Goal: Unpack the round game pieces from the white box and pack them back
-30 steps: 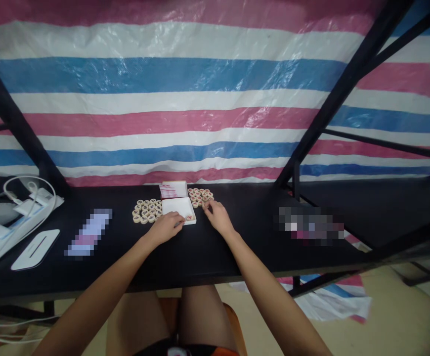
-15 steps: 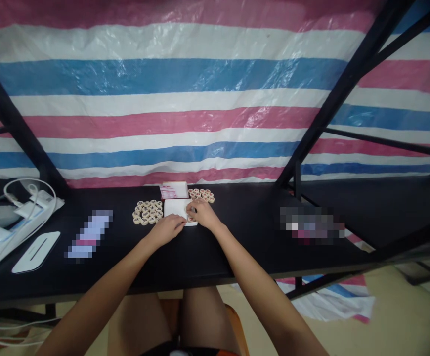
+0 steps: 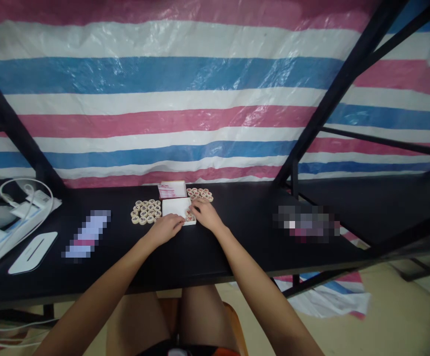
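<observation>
We see the left hand (image 3: 166, 229) lying knuckles up on the black counter (image 3: 237, 242), loosely curled, its fingertips touching the near edge of the shallow white box (image 3: 175, 206); whether it grips the rim or only rests against it we cannot tell. The right hand (image 3: 204, 215) sits at the box's near right corner with its fingers drawn together and bent down over the round wooden pieces in the box (image 3: 189, 216); we cannot tell whether it pinches one or merely touches them. A cluster of like pieces (image 3: 146, 211) lies just left of the box, a smaller cluster (image 3: 200, 194) behind the right hand, and the red-printed lid (image 3: 172, 189) lies just behind the box. A second ago the right hand was out over the smaller cluster, clear of the box, and a single piece showed in that corner; half a second ago it had come across to the box, and now it lies a little lower at the corner, while the left hand has kept its place. The marks on the pieces are too small to read, the right fingertips hide part of the corner, two patches on the counter are blurred out, and the white cables and adapters (image 3: 18, 210) are cut off at the left edge
</observation>
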### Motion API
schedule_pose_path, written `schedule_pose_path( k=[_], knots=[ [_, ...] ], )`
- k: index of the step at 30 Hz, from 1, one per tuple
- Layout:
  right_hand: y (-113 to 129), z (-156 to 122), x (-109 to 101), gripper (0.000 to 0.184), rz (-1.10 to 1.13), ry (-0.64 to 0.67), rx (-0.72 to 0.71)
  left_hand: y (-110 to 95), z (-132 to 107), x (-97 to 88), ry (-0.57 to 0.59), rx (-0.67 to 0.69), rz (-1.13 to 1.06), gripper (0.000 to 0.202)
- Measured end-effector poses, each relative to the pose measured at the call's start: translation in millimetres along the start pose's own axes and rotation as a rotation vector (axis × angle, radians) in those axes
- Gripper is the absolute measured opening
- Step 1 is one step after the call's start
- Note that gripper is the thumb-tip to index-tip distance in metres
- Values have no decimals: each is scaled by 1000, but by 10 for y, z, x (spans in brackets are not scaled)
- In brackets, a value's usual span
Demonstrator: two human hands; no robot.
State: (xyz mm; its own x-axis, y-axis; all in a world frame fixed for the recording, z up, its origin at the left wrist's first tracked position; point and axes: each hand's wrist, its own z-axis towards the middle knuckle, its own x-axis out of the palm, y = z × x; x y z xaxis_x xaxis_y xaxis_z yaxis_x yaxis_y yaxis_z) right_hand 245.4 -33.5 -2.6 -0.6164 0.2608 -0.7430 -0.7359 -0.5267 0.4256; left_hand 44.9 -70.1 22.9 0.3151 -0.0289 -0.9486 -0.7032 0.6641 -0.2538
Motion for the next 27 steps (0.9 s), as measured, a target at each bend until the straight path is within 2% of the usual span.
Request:
schedule_pose_path(
  k=[4,7,10,14,18,22,27],
  knots=[
    [-118,-34,-79,24,-120,-65,221,-12,-6,-15,2,-3,-11,23],
    [-196,-71,-127,31,-232,9,344,-17,-9,-27,6,-3,-12,24],
    [-209,-100,-153,36,-294,101,401,-12,-12,-32,4,4,-18,24],
    [-183,-108,-161,35,-311,106,420,-7,-15,-38,1,2,-24,24],
    [-199,-102,-128,33,-265,74,345,-6,-15,-40,1,9,-28,24],
    [-220,-99,-81,22,-215,51,283,6,-13,-25,-9,26,-33,23],
    [-190,-100,-67,12,-215,42,286,3,-15,-29,-12,30,-40,22]
  ],
)
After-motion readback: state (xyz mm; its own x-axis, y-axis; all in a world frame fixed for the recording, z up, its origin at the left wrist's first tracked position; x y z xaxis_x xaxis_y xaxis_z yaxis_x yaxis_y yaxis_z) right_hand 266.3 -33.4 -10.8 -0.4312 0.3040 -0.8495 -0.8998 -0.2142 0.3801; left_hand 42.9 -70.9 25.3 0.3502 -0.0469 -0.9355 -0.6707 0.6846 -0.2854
